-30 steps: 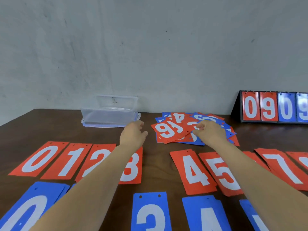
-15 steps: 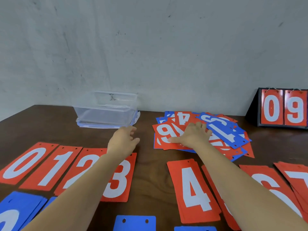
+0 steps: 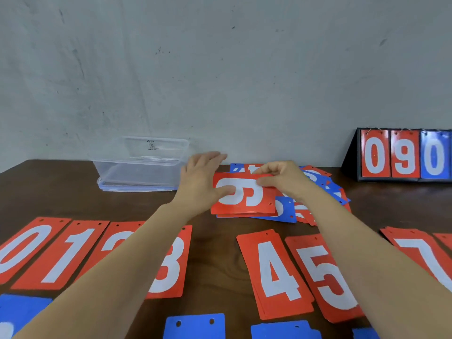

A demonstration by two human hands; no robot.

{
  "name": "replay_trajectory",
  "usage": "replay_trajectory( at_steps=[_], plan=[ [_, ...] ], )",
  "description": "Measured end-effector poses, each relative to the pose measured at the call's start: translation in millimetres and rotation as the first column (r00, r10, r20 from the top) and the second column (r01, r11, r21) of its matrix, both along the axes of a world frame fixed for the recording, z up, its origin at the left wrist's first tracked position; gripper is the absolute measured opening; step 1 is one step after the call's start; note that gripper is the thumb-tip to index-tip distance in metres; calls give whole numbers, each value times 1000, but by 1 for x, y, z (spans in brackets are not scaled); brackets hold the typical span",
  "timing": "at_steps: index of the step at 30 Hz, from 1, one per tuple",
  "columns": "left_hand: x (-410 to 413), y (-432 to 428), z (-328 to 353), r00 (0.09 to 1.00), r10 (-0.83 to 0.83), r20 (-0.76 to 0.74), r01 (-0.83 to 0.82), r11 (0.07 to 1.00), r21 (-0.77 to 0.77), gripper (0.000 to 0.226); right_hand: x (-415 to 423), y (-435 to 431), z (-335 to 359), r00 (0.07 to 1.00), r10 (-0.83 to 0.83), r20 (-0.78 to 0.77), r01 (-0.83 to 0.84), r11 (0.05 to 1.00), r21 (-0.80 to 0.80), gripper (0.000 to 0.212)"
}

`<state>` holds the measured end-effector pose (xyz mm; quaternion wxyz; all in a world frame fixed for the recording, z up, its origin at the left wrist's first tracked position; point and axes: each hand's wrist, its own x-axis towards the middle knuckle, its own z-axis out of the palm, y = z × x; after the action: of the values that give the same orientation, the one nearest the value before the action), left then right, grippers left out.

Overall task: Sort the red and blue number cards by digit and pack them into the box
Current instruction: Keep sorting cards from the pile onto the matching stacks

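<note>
A loose pile of red and blue number cards (image 3: 318,192) lies at the back middle of the brown table. On top is a red card (image 3: 247,199), turned sideways. My right hand (image 3: 286,182) pinches its upper right part between thumb and fingers. My left hand (image 3: 199,179) is at the card's left end, fingers straight and blurred, thumb touching the card face. The clear plastic box (image 3: 139,165) stands open to the left of the pile, apart from both hands. Sorted red stacks 0 (image 3: 22,250), 1 (image 3: 63,253), 3 (image 3: 171,263), 4 (image 3: 276,272) and 5 (image 3: 325,272) lie in a near row.
A black flip scoreboard (image 3: 403,155) showing 0, 9, 0 stands at the back right against the grey wall. Blue cards (image 3: 195,326) line the table's near edge. A red 7 stack (image 3: 420,255) lies at the right. The box's lid (image 3: 105,187) sits under it.
My right hand has lifted a red card off the pile and now pinches it. My left hand moved right and forward to the card's left end. The view tilted slightly.
</note>
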<state>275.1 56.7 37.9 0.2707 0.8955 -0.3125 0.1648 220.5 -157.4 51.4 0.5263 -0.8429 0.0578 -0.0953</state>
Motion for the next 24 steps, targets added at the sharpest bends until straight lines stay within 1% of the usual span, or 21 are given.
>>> replay_trajectory(
  at_steps=[1,2,3,4,5,6,7,8,9,10,11,12,13,15,17,20,22,24],
  plan=[
    [-1,-6,6,998,-55,-22,55,997,46,66,-4,4,9,998,53,-14,-54,998,-22,20],
    [-1,-11,9,992,-99,-80,104,993,59,53,-5,6,15,996,86,-16,-86,996,-24,20],
    [-3,-14,12,978,-129,-163,134,991,23,34,-8,9,19,996,93,2,-93,996,0,21],
    [-3,-15,12,956,-159,-248,146,987,-71,15,-9,9,22,997,74,34,-75,996,51,21],
    [-5,-15,13,927,-186,-326,126,972,-198,5,-10,9,24,997,29,73,-37,992,118,22],
    [-6,-14,12,892,-202,-405,63,941,-331,7,-12,5,24,994,-36,106,16,982,189,23],
    [-7,-13,10,847,-221,-484,-30,888,-459,7,-14,2,25,988,-99,117,68,968,242,22],
    [-5,-12,9,797,-242,-554,-144,814,-563,7,-17,-1,23,986,-136,95,107,958,266,19],
    [-5,-11,8,746,-278,-605,-240,736,-633,9,-20,-2,20,991,-128,43,112,959,260,16],
    [-5,-11,8,701,-321,-637,-310,667,-678,12,-22,-2,14,997,-79,-21,82,966,245,15],
    [-7,-13,8,669,-352,-654,-346,631,-694,16,-23,1,7,997,-16,-73,33,971,239,18],
    [-9,-15,8,652,-358,-668,-363,626,-690,21,-23,6,1,996,26,-87,-4,969,247,19],
    [-12,-16,7,646,-354,-676,-372,628,-684,26,-23,12,-4,997,35,-70,-15,966,259,18],
    [-13,-16,2,638,-348,-687,-388,625,-677,31,-23,16,-7,1000,-10,-20,15,963,270,11],
    [-11,-9,-1,644,-339,-685,-414,599,-685,32,-25,12,-4,998,-69,-9,69,950,304,7],
    [-5,8,-5,657,-278,-701,-491,548,-678,39,-32,-2,2,977,-214,1,203,927,315,5],
    [-8,15,-6,650,-228,-725,-535,539,-650,37,-34,-9,2,960,-280,-11,271,918,289,7],
    [-12,14,-8,639,-217,-739,-547,547,-633,38,-34,-9,2,956,-293,-30,290,917,273,13]
  ],
)
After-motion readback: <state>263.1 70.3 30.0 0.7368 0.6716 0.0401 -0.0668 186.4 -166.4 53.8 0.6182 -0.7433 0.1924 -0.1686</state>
